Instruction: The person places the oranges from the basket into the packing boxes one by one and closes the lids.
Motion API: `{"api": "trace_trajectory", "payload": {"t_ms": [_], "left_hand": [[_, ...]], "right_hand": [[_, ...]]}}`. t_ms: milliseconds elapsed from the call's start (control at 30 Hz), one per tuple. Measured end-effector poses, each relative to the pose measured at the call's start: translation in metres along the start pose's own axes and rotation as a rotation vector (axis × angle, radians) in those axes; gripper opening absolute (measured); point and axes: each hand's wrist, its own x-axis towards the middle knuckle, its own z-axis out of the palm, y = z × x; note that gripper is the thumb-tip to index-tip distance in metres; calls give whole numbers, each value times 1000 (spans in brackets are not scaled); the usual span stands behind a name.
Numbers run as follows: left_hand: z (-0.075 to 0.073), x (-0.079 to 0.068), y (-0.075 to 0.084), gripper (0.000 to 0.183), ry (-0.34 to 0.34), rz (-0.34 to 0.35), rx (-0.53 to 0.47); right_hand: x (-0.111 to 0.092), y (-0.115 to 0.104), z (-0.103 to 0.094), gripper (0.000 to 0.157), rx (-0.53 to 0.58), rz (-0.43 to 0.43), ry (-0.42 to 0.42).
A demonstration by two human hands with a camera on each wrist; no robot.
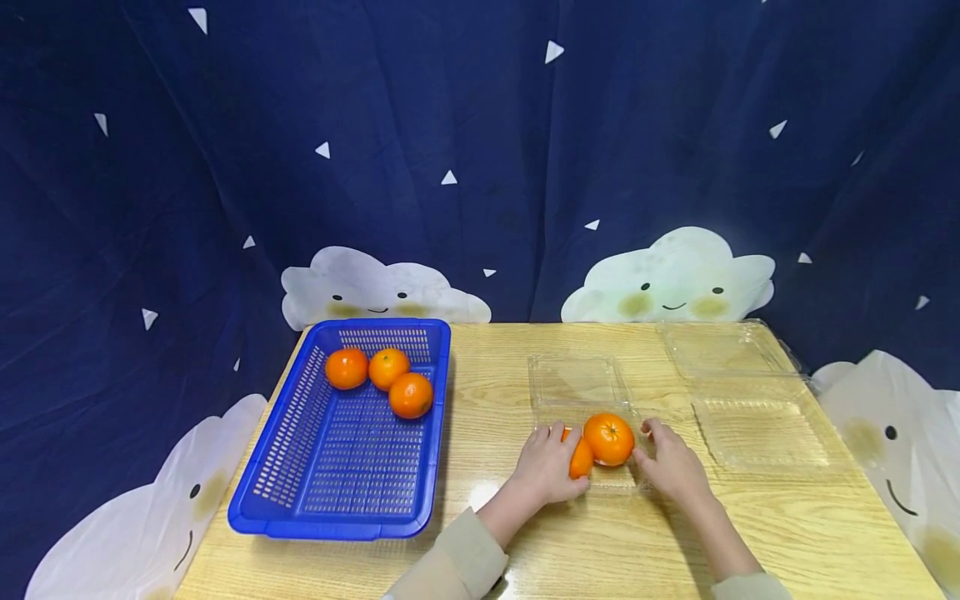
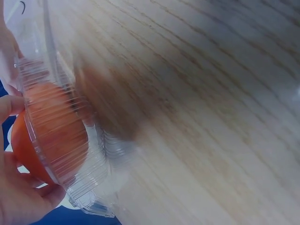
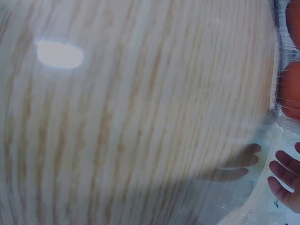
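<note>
A clear plastic clamshell box (image 1: pixel 579 379) lies open on the table, its lid folded back to the far side. Two oranges are in its near half. My left hand (image 1: pixel 547 467) holds the left orange (image 1: pixel 581 459), with fingers over its top and the thumb on the near side. In the left wrist view this orange (image 2: pixel 56 131) shows through the ribbed box wall. The right orange (image 1: pixel 609 439) sits beside it, stem scar up. By the box's right side is my right hand (image 1: pixel 671 462), its fingers loosely bent and holding nothing; whether it touches the box I cannot tell.
A blue plastic basket (image 1: pixel 444 433) stands on the left of the wooden table (image 1: pixel 487 342), with three oranges (image 1: pixel 411 395) at its far end. More open clear boxes (image 1: pixel 761 429) lie at the right. A dark blue curtain (image 1: pixel 480 125) hangs behind the table.
</note>
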Motion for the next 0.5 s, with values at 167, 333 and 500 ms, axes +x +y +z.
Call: {"api": "trace_trajectory", "payload": {"t_ms": [167, 333, 500], "left_hand": [[0, 3, 1, 68, -41, -19, 3], [1, 6, 4, 70, -92, -54, 14], [2, 7, 5, 69, -98, -65, 37]], "right_hand": [[0, 0, 0, 37, 0, -6, 8], [0, 1, 1, 37, -1, -5, 6], [0, 1, 2, 37, -6, -5, 7]]}}
